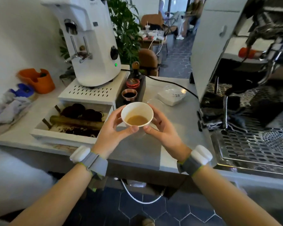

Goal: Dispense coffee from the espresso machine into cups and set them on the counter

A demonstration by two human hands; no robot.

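Observation:
A white paper cup (137, 110) with light brown coffee in its bottom is held above the grey counter (137, 149), in the middle of the view. My left hand (114, 128) grips its left side with thumb and fingers curled round the wall. On the other side my right hand (160, 129) grips the cup the same way. The espresso machine (242, 75) stands at the right, with its perforated steel drip tray (255, 144) in front of it. Whether the cup touches the counter is hidden by my hands.
A white grinder (88, 39) stands on a white knock box (72, 121) full of spent coffee pucks, left of the cup. Behind the cup sit a tamper station (131, 88) and a stack of white lids (171, 95). Cloths (8, 108) and an orange tub (38, 79) lie far left.

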